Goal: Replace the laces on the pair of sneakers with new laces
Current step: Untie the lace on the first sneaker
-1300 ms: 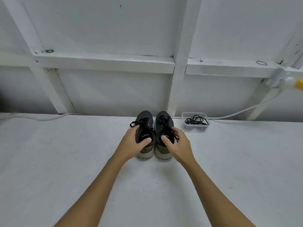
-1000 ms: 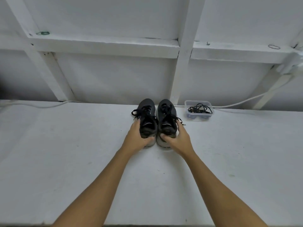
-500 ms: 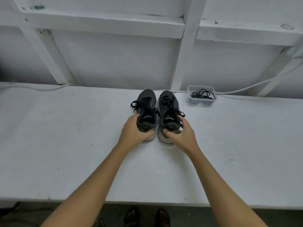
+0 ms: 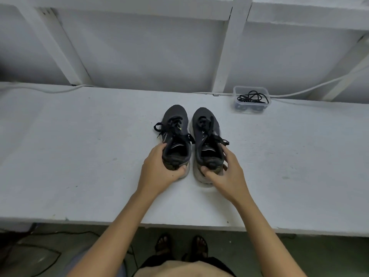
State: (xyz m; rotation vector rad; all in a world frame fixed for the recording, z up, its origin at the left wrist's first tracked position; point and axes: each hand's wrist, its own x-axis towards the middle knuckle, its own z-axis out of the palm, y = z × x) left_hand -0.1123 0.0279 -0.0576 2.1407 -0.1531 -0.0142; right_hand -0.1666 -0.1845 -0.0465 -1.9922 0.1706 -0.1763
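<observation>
Two dark grey sneakers with black laces stand side by side on the white table [image 4: 79, 156], toes pointing away from me. My left hand [image 4: 159, 172] grips the heel of the left sneaker [image 4: 175, 124], thumb on the back and fingers along its outer side. The heel of the right sneaker [image 4: 205, 122] sits in the grip of my right hand [image 4: 225, 174]. Both shoes are laced, with loose bows hanging over their sides. A small clear plastic box [image 4: 251, 108] at the back right holds a bundle of black laces [image 4: 252, 97].
A white wall with beams rises just behind the table. A white cable [image 4: 319, 87] runs along the table's back edge past the box. The table's front edge is close to me, with the floor and my feet below it.
Both hands have pulled the sneakers toward me, away from the wall. The view has tilted downward, bringing the table's front edge and the floor into sight.
</observation>
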